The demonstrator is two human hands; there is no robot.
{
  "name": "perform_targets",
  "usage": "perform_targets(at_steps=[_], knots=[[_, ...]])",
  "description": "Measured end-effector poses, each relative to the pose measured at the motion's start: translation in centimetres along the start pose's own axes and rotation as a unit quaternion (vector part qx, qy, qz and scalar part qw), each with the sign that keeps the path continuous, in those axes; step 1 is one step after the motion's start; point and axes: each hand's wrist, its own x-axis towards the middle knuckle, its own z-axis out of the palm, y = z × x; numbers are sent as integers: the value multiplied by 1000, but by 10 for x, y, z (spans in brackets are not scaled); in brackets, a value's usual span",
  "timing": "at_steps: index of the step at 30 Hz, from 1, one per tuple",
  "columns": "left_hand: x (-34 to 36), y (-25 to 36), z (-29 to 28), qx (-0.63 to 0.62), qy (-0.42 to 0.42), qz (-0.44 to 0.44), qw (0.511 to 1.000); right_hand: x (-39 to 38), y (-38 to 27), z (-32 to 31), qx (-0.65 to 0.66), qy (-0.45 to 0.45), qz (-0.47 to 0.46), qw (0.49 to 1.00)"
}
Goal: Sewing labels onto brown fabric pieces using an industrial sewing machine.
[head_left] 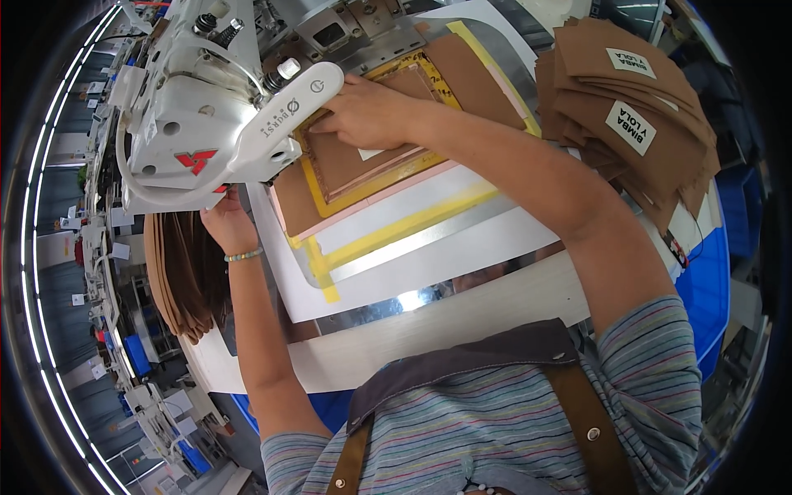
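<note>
My right hand (367, 114) reaches across from the right, its fingers stretched out and resting on a brown panel (342, 169) inside a yellow-edged frame (318, 198). A corner of a white label (371, 153) shows beneath that hand. Above its fingertips hangs the rounded arm of a white sewing machine (285, 115). My left hand (228, 227), with a beaded bracelet at the wrist, is raised to the underside of the machine head, beside a small red part (221, 189). The head hides its fingertips, so I cannot tell whether they grip anything.
A stack of brown pieces with white labels (635, 128) lies at the right. More brown pieces (177, 276) hang at the left table edge. Yellow tape (412, 221) crosses the clear template around the frame. A blue bin (709, 289) stands at the lower right.
</note>
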Motion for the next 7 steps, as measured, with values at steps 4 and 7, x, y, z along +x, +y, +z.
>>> perform_targets(at_steps=[4, 7], knots=[[-12, 37, 5, -20, 20, -2, 1000, -1, 0, -2, 2, -6, 15, 1000], [-16, 44, -7, -33, -6, 13, 999, 3, -2, -4, -10, -31, 14, 999]])
